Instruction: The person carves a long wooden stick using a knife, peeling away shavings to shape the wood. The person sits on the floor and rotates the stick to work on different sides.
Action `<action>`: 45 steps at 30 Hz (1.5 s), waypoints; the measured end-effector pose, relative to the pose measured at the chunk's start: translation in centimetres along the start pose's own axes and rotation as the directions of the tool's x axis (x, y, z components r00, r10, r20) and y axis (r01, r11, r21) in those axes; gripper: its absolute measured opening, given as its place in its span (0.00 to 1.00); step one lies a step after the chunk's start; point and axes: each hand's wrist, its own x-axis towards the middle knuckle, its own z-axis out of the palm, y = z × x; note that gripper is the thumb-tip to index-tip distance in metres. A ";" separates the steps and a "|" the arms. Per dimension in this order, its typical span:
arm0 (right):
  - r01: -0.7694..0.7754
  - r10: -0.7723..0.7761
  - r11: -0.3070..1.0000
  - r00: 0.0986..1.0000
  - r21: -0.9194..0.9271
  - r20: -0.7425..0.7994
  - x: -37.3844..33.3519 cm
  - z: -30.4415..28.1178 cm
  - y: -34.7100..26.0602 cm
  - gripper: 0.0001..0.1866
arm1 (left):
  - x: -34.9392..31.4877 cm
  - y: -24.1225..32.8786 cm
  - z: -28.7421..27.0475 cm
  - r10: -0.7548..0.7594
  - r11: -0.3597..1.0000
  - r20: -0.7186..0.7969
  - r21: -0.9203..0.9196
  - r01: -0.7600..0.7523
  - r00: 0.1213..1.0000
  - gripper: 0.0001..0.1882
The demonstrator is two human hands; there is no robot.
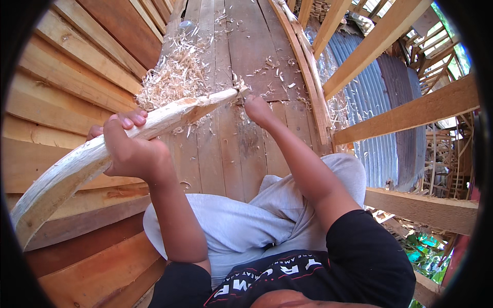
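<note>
Left hand (131,149) clenched around curved pale wooden piece (77,164), right hand (257,110) fisted at its tip, contents unclear.

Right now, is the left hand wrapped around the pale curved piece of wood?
Yes, the left hand grips the pale curved piece of wood around its middle, fingers curled over its top.

left hand (131,149) grips long curved pale peeled wooden branch (77,167) | right hand (258,110) closed at its thin tip | heap of light wood shavings (174,77) on brown plank floor (246,46)
</note>
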 end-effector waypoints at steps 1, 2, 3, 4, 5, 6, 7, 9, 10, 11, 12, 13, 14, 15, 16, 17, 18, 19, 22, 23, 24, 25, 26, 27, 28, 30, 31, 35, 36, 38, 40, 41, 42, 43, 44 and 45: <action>0.075 -0.074 0.996 0.996 -0.043 0.041 -1.0 -0.2 -1.2 0.31 | 0.0 0.1 -0.6 -0.004 1.000 -0.004 0.005 0.004 1.000 0.12; 0.155 -0.149 0.984 0.986 -0.086 0.072 -1.9 -1.0 -2.8 0.31 | 0.1 0.3 -0.9 -0.009 1.000 -0.006 -0.002 0.009 1.000 0.12; 0.142 -0.135 0.988 0.986 -0.067 0.098 -3.1 -1.8 -5.6 0.31 | 0.3 0.3 -0.9 -0.013 1.000 -0.002 -0.014 0.013 1.000 0.12; 0.132 -0.125 0.990 0.983 -0.045 0.134 -4.6 -2.2 -9.2 0.31 | 0.7 0.4 -1.2 0.010 1.000 -0.002 -0.016 -0.011 1.000 0.12; 0.104 -0.098 0.994 0.981 -0.027 0.169 -5.8 -2.3 -10.6 0.31 | 0.7 0.5 -1.4 0.017 1.000 -0.001 -0.013 -0.017 1.000 0.12; 0.080 -0.077 0.997 0.987 -0.016 0.142 -4.8 -2.0 -8.7 0.31 | 0.7 0.5 -1.6 0.025 1.000 0.000 -0.009 -0.025 1.000 0.12; 0.041 -0.040 0.999 0.995 -0.007 0.095 -2.9 -2.5 -4.5 0.30 | 0.4 0.7 -1.0 0.023 1.000 0.027 0.007 -0.023 0.999 0.12; 0.008 -0.004 0.999 0.995 0.044 -0.096 0.4 -1.3 1.3 0.29 | -0.4 0.0 -0.4 0.011 0.998 0.138 -0.068 -0.002 0.990 0.12; 0.078 -0.081 0.994 0.996 -0.071 -0.037 0.5 -1.2 -0.3 0.29 | 0.0 0.0 -0.8 0.040 0.996 0.173 -0.084 -0.026 0.984 0.13; 0.138 -0.134 0.971 0.990 -0.194 0.035 -0.5 -2.0 -1.9 0.29 | 0.2 0.1 -1.1 0.029 0.996 0.177 -0.085 -0.014 0.984 0.12; 0.196 -0.167 0.930 0.979 -0.310 0.115 -2.1 -2.6 -2.9 0.29 | 0.3 0.2 -1.9 0.016 0.996 0.234 -0.089 0.005 0.972 0.12; 0.279 -0.232 0.896 0.958 -0.345 0.171 -3.0 -2.8 -4.2 0.27 | 0.7 0.1 -2.3 0.010 0.993 0.301 -0.113 0.025 0.954 0.12; 0.221 -0.189 0.940 0.971 -0.258 0.143 -3.7 -2.6 -6.7 0.26 | 1.3 0.1 -2.6 0.016 0.991 0.368 -0.131 0.035 0.930 0.11; 0.151 -0.130 0.973 0.984 -0.172 0.124 -4.8 -2.4 -9.1 0.25 | 1.7 0.0 -2.7 0.021 0.987 0.400 -0.152 0.044 0.916 0.11; 0.073 -0.062 0.994 0.990 -0.083 0.129 -5.9 -1.9 -10.0 0.24 | 1.9 0.2 -3.1 0.019 0.986 0.425 -0.156 0.053 0.905 0.11; 0.055 -0.055 0.998 0.995 -0.001 0.089 -5.0 -2.7 -8.4 0.29 | 2.0 0.3 -3.1 0.015 0.982 0.460 -0.173 0.073 0.888 0.11; 0.061 -0.057 0.997 0.995 -0.046 0.081 -4.7 -2.7 -5.8 0.29 | 1.7 0.4 -3.4 0.012 0.982 0.502 -0.170 0.085 0.865 0.11; 0.072 -0.068 0.994 0.997 -0.084 0.049 -3.7 -2.8 -3.1 0.29 | 1.7 0.1 -3.4 0.023 0.978 0.555 -0.186 0.097 0.831 0.11; 0.151 -0.121 0.960 0.983 -0.235 0.137 -2.6 -2.5 -1.8 0.27 | 1.4 -0.1 -3.0 0.047 0.982 0.600 -0.175 0.074 0.799 0.11; 0.163 -0.137 0.965 0.982 -0.207 0.134 -4.4 -2.6 -3.7 0.26 | 1.4 -0.1 -3.1 0.050 0.984 0.591 -0.168 0.062 0.805 0.11; 0.179 -0.160 0.968 0.980 -0.179 0.116 -5.5 -3.3 -6.0 0.24 | 1.5 -0.2 -2.9 0.063 0.984 0.587 -0.174 0.049 0.807 0.11; 0.163 -0.149 0.978 0.982 -0.131 0.112 -6.1 -3.5 -8.3 0.25 | 1.8 -0.2 -2.8 0.080 0.981 0.592 -0.191 0.043 0.802 0.11; 0.140 -0.130 0.987 0.985 -0.083 0.116 -6.9 -3.4 -10.4 0.26 | 2.1 -0.1 -3.0 0.087 0.979 0.595 -0.200 0.043 0.799 0.11; 0.102 -0.097 0.994 0.987 -0.035 0.126 -7.7 -3.0 -10.9 0.26 | 2.1 0.0 -3.6 0.079 0.979 0.600 -0.199 0.053 0.796 0.11; 0.045 -0.040 0.998 0.994 -0.054 0.100 -7.0 -3.2 -8.3 0.27 | 1.9 -0.1 -3.9 0.054 0.974 0.615 -0.207 0.095 0.787 0.11; -0.035 0.036 0.998 0.999 -0.060 0.014 -2.6 -3.0 -1.2 0.28 | 2.8 -0.7 -3.7 0.054 0.956 0.665 -0.250 0.154 0.745 0.10; 0.007 -0.006 0.999 1.000 -0.038 0.010 -3.2 -2.6 -1.3 0.30 | 2.5 -0.4 -3.8 0.067 0.965 0.689 -0.229 0.129 0.721 0.10; 0.076 -0.071 0.996 0.993 -0.053 0.095 -4.9 -2.9 -4.9 0.30 | 2.1 -0.3 -3.4 0.079 0.975 0.651 -0.207 0.076 0.755 0.11; 0.089 -0.085 0.994 0.994 -0.057 0.072 -5.8 -2.5 -7.5 0.30 | 2.3 -0.3 -3.2 0.086 0.976 0.643 -0.208 0.065 0.761 0.11; 0.111 -0.103 0.984 0.993 -0.137 0.063 -5.7 -2.2 -7.4 0.27 | 2.0 0.0 -3.3 0.070 0.980 0.628 -0.186 0.063 0.775 0.11; 0.141 -0.126 0.949 0.990 -0.283 0.070 -2.5 -2.0 -2.4 0.23 | 2.0 -0.1 -3.7 0.050 0.977 0.621 -0.194 0.092 0.782 0.10; -0.025 0.022 0.999 0.997 -0.034 -0.070 -1.2 -1.4 0.4 0.22 | 2.3 -0.7 -3.2 0.052 0.969 0.630 -0.221 0.115 0.775 0.10; 0.059 -0.063 0.990 0.998 -0.132 -0.030 -0.8 -1.3 -0.1 0.23 | 2.6 -0.7 -2.9 0.054 0.974 0.627 -0.205 0.098 0.777 0.10; 0.143 -0.143 0.962 0.990 -0.233 0.019 -0.7 -1.5 -0.6 0.24 | 2.5 -0.6 -2.9 0.055 0.978 0.619 -0.192 0.083 0.784 0.10; 0.227 -0.205 0.915 0.974 -0.334 0.099 -2.0 -1.5 -1.4 0.25 | 2.2 -0.4 -3.4 0.040 0.985 0.597 -0.160 0.070 0.801 0.10; 0.171 -0.154 0.957 0.984 -0.236 0.088 -3.3 -1.2 -2.4 0.26 | 2.2 -0.2 -3.4 0.042 0.987 0.571 -0.149 0.054 0.820 0.10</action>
